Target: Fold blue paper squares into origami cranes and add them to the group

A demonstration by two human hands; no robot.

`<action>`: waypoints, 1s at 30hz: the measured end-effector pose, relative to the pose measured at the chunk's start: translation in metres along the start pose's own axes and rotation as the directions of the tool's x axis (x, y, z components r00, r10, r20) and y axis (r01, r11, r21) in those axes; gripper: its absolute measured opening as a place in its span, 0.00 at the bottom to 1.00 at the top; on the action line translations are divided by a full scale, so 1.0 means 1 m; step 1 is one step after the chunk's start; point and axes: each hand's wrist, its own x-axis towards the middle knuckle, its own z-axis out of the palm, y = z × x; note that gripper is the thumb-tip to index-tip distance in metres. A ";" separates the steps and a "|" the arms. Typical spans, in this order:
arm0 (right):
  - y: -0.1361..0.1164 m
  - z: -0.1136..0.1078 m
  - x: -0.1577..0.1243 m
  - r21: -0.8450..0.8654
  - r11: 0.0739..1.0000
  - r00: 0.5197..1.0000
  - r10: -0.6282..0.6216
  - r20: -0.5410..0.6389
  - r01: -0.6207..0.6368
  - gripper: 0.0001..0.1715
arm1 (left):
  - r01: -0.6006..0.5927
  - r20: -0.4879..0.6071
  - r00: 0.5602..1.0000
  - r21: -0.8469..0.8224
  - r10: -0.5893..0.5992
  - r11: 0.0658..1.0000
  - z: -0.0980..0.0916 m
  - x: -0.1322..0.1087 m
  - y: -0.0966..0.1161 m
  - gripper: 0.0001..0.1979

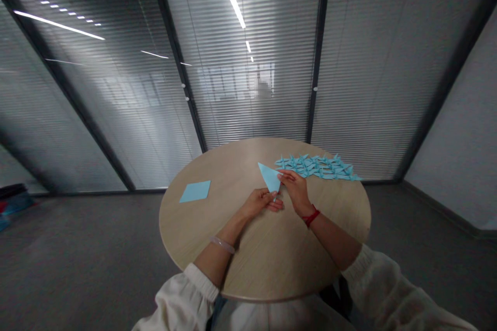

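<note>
A blue paper folded into a triangle (pixel 269 176) is held up over the middle of the round table, one point toward the upper left. My left hand (pixel 259 202) pinches its lower corner between thumb and fingers. At its right corner, my right hand (pixel 294 189) grips the paper with thumb and fingertips. Several folded blue paper cranes (pixel 316 166) lie close together in rows just beyond my right hand. Flat on the left part of the table rests a blue paper sheet (pixel 195 191).
The round wooden table (pixel 272 274) has its near edge close to my body. Behind it stand glass panels with blinds (pixel 256 114). Dark and red items (pixel 15 199) sit at the far left, and a pale wall (pixel 462 139) rises at the right.
</note>
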 end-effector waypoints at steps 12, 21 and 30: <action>-0.005 0.003 -0.003 -0.070 0.995 0.995 -0.069 0.067 0.073 0.19 | -0.096 -0.150 0.984 0.000 0.095 0.995 0.004 -0.011 0.022 0.23; -0.007 0.005 -0.007 -0.094 0.994 0.993 -0.054 0.103 0.063 0.19 | -0.117 -0.236 0.965 0.014 0.117 0.993 0.000 -0.010 0.023 0.23; -0.005 0.007 -0.009 -0.090 0.995 0.990 -0.027 0.141 0.040 0.19 | -0.177 -0.358 0.916 0.037 0.179 0.983 -0.009 -0.007 0.024 0.22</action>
